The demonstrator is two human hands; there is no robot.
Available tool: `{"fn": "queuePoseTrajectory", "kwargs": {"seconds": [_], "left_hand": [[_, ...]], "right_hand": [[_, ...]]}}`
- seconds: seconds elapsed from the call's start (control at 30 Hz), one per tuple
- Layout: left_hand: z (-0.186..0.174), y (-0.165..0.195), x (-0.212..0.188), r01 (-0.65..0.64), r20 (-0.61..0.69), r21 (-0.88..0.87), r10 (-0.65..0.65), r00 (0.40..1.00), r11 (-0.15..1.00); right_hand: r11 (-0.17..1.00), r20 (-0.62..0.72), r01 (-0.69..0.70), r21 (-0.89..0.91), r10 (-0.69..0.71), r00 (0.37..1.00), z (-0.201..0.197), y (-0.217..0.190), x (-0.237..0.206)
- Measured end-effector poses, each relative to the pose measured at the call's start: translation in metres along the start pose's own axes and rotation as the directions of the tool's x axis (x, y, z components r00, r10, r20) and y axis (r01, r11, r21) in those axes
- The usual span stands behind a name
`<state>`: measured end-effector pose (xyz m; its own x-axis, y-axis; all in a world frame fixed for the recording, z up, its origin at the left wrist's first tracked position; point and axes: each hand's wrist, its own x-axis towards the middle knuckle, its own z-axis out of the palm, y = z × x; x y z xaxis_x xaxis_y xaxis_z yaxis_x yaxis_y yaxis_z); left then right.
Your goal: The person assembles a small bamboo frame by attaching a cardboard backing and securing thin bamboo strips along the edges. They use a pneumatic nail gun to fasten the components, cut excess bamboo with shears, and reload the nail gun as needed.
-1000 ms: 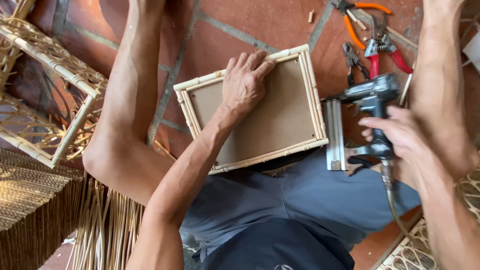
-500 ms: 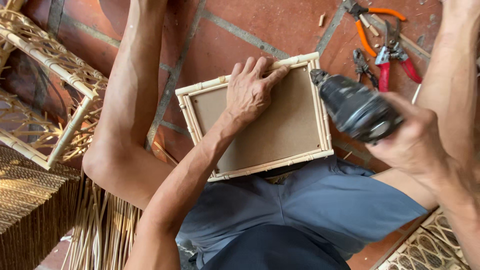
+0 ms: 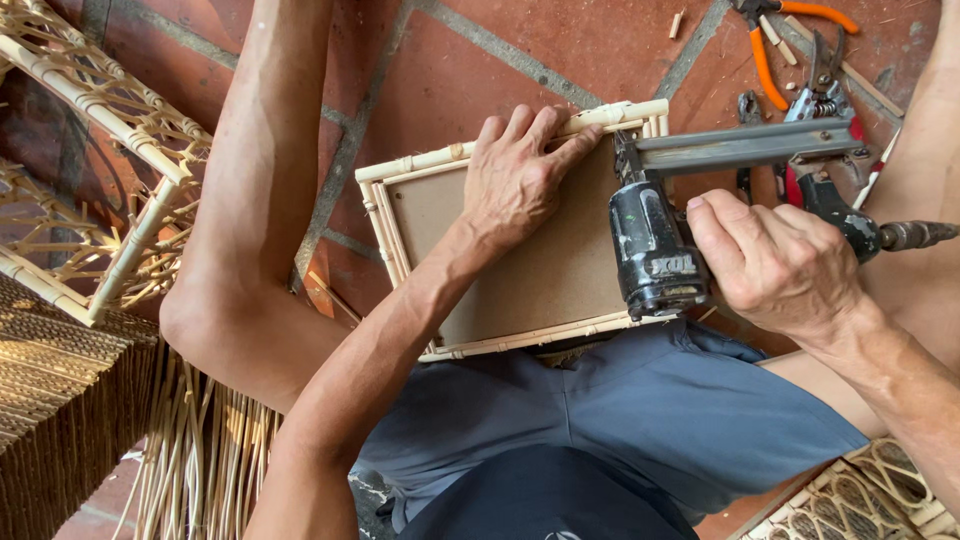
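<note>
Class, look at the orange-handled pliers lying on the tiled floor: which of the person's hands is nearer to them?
Right. The right hand grips the pneumatic nail gun just below the orange-handled pliers; the left hand presses the rattan-framed board, farther away.

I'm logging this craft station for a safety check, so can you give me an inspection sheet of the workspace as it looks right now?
Surface: red tiled floor with grey joints, small wood chips scattered.
Job's things: rattan-edged frame with a brown board panel, resting on the person's lap; pneumatic nail gun, nose at the frame's top right corner.
Clutter: orange-handled pliers, red-handled cutters on the floor.
Grippers: left hand pressed flat on the panel, fingers on the top rail; right hand gripping the nail gun.
Cables: air hose fitting behind the gun.
Surroundings: woven rattan frames, loose cane strips.
</note>
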<state>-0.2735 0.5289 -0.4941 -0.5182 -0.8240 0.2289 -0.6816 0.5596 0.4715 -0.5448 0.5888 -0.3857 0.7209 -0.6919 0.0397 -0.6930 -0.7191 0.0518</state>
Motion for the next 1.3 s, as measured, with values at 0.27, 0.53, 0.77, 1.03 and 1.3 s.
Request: {"fn": "queuePoseTrajectory", "kwargs": {"seconds": [0.27, 0.53, 0.77, 1.03, 1.3], "left_hand": [[0.003, -0.002, -0.002, -0.025, 0.004, 0.010, 0.025, 1.000, 1.000], [0.005, -0.002, -0.005, -0.032, -0.005, -0.008, 0.032, 0.999, 0.999], [0.011, -0.004, -0.007, -0.019, -0.072, -0.019, 0.018, 0.997, 1.000], [0.012, -0.007, -0.003, 0.075, -0.147, -0.176, -0.102, 0.984, 0.981], [0.021, -0.011, -0.003, 0.196, -0.034, -0.213, -0.208, 0.978, 0.957]], "right_hand": [[0.990, 0.016, 0.077, -0.117, -0.075, 0.997, 0.001, -0.006, 0.005], [0.995, 0.005, 0.010, -0.099, -0.010, 1.000, -0.012, -0.015, 0.014], [0.997, -0.018, 0.027, -0.077, -0.028, 0.999, -0.013, -0.019, 0.013], [0.999, 0.002, 0.028, -0.027, -0.028, 1.000, -0.004, -0.025, 0.024], [1.000, 0.036, -0.006, 0.000, 0.006, 0.999, -0.002, -0.028, 0.023]]}}
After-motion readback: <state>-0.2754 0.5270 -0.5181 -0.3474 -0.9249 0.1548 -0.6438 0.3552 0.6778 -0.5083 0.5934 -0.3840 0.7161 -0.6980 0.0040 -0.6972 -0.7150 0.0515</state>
